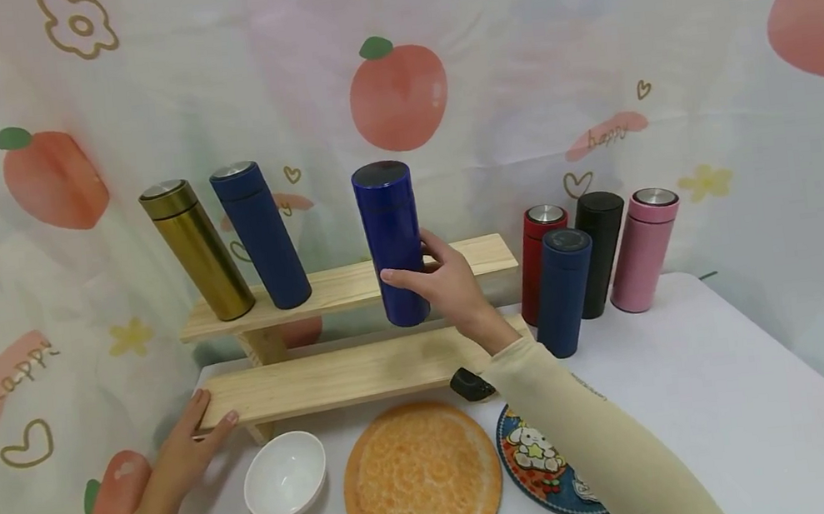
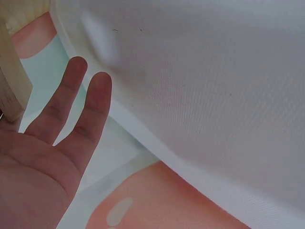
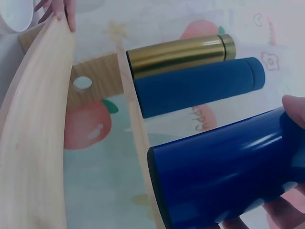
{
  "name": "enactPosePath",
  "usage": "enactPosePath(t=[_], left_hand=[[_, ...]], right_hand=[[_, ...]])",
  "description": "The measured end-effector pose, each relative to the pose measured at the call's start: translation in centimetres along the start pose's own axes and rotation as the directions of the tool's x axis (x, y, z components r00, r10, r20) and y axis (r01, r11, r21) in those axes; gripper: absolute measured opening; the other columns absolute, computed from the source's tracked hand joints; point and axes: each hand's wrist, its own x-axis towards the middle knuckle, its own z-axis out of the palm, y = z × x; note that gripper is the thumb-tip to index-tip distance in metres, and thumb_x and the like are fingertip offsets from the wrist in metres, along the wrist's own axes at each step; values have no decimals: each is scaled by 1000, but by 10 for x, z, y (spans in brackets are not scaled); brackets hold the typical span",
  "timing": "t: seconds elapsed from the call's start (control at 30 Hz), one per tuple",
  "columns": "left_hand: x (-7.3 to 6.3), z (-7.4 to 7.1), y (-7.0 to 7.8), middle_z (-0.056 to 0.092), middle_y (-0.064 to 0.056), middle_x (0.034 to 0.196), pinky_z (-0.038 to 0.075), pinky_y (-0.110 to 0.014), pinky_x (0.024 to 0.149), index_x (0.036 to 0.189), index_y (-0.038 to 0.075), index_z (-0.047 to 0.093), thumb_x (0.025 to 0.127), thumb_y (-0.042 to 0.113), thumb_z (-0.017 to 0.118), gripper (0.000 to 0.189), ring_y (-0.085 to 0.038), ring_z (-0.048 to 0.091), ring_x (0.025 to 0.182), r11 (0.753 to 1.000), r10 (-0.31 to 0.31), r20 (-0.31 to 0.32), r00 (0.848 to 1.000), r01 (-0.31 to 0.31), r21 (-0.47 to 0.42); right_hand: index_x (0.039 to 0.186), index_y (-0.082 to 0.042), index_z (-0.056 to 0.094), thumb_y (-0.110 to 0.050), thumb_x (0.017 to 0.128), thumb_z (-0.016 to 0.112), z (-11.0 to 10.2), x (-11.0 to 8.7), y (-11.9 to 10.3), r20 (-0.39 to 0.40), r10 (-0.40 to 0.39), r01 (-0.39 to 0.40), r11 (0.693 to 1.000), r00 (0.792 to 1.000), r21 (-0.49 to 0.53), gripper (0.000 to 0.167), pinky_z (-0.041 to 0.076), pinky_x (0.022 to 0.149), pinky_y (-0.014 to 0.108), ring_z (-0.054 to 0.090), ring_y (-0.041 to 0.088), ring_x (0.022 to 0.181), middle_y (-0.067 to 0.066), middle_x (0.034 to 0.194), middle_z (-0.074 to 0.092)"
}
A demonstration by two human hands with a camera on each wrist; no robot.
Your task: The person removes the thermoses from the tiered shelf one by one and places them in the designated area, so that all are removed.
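My right hand (image 1: 453, 290) grips a glossy dark-blue thermos (image 1: 387, 218) upright, its thumb across the front. The bottle's base hangs above the lower plank, in front of the upper one. At the left end of the two-tier wooden rack (image 1: 364, 371), my left hand (image 1: 189, 448) holds the lower plank's corner, thumb on top; two of its fingers (image 2: 97, 102) stretch out straight in the left wrist view. A gold thermos (image 1: 198, 250) and a matte blue thermos (image 1: 263, 239) stand on the upper plank's left part; the right wrist view shows both beyond the held bottle.
Right of the rack stand red (image 1: 533, 265), navy (image 1: 565, 295), black (image 1: 603, 254) and pink (image 1: 645, 253) thermoses. In front lie a white bowl (image 1: 284, 476), a round orange mat (image 1: 423, 478) and a cartoon-printed round mat (image 1: 534, 453), partly under my right sleeve. A fruit-print cloth hangs behind.
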Motion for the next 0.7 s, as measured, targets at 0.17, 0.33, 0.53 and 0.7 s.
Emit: enactPosePath(t=[0.17,0.33,0.53,0.7], left_hand=[[0,0,-2,-1,-28,174,12,-71,124,168,-3,6,107,54,62,101,-55,3,158,999,39,-19,999,-39,23],[1,1,-3,-2,-28,174,12,-72,123,168,-2,4,106,57,61,103,-55,2,158,999,31,-11,999,-31,30],[1,1,-1,-3,-28,174,11,-72,123,168,-3,2,107,57,59,102,-56,2,158,999,25,-9,1000,-24,47],[-1,-1,2,-4,-29,173,10,-72,123,168,-3,1,107,57,59,103,-56,1,157,999,23,-2,1000,-23,40]], right_hand=[[163,-17,47,-25,95,82,-13,-11,5,-16,19,-19,1000,1000,-21,77,50,108,62,64,39,127,13,149,59],[162,-16,46,-24,96,81,-26,-22,9,-34,45,-46,999,998,-25,76,47,110,64,62,40,128,15,149,57],[165,-16,42,-25,97,80,-40,-36,13,-49,77,-78,997,996,-6,78,45,112,66,59,41,133,16,153,55],[165,-15,42,-26,98,80,-53,-46,20,-77,99,-102,994,992,-33,78,41,116,64,58,41,134,17,153,55]])
